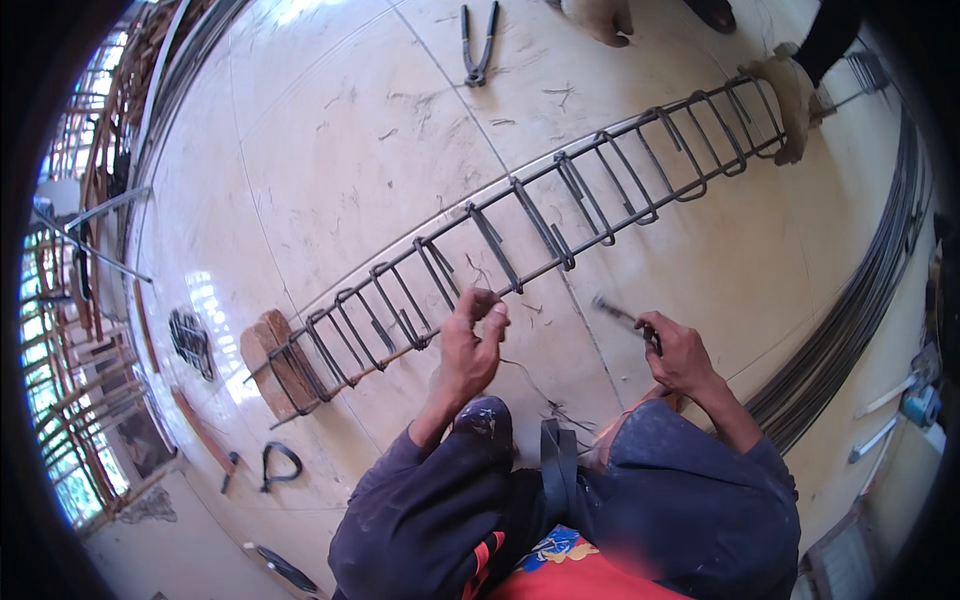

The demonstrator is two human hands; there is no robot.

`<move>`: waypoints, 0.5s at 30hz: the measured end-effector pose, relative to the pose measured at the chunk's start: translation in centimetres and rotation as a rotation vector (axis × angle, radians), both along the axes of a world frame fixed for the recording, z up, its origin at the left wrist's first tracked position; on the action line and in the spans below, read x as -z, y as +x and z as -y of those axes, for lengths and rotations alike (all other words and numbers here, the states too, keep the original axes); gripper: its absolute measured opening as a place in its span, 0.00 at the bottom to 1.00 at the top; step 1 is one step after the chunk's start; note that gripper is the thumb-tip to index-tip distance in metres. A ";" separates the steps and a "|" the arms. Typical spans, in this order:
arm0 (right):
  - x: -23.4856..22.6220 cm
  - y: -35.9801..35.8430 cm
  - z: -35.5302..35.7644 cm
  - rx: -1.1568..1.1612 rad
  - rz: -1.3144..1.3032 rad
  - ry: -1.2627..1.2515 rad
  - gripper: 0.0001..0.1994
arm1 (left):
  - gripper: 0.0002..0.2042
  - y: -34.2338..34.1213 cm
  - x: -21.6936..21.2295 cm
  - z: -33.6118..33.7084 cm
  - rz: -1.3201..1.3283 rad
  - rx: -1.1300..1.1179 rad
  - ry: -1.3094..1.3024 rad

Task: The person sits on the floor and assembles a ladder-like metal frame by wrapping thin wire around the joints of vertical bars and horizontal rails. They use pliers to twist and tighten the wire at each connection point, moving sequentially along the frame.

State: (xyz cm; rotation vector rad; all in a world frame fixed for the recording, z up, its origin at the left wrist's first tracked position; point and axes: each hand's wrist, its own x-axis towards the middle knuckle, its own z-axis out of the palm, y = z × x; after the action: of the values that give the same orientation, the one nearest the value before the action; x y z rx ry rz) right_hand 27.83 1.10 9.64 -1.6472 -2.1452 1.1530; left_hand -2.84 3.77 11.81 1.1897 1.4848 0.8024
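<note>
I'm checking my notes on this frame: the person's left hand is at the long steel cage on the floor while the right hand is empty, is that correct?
Not quite. The head view shows the left hand at the steel cage on the floor, as you say, but the right hand is not empty: it grips a thin dark tool.

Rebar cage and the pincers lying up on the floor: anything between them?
Head view: mostly bare tiled floor between the rebar cage and the pincers; only a few small wire scraps lie scattered there.
</note>
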 end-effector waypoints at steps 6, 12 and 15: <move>2.2 -1.5 -1.4 -0.368 0.210 0.101 0.16 | 0.10 -0.6 1.5 1.6 0.076 -0.056 -0.037; 2.9 0.6 -3.8 -0.276 0.246 0.114 0.18 | 0.13 -0.3 1.0 1.3 0.117 -0.043 -0.147; 3.4 2.8 -4.5 -0.193 0.369 0.157 0.22 | 0.13 -0.9 1.4 1.6 0.170 -0.108 -0.116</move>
State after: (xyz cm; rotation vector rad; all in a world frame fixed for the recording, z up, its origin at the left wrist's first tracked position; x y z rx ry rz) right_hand 30.64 5.65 6.19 -1.7216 -2.5928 0.7417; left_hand -3.75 2.21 10.43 0.9383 1.4440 0.8561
